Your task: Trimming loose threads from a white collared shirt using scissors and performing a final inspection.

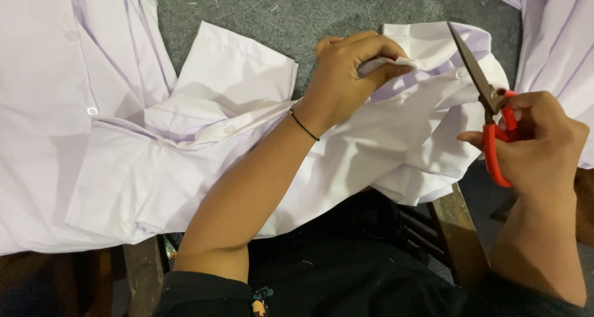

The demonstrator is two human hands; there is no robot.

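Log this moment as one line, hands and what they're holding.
left hand: pinching white shirt fabric | right hand: holding red-handled scissors, blades closed, tip up, clear of cloth | surface: grey mat

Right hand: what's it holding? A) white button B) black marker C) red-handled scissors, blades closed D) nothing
C: the right hand grips red-handled scissors, blades closed and pointing up over the white shirt, while the left hand pinches a fold of that shirt.
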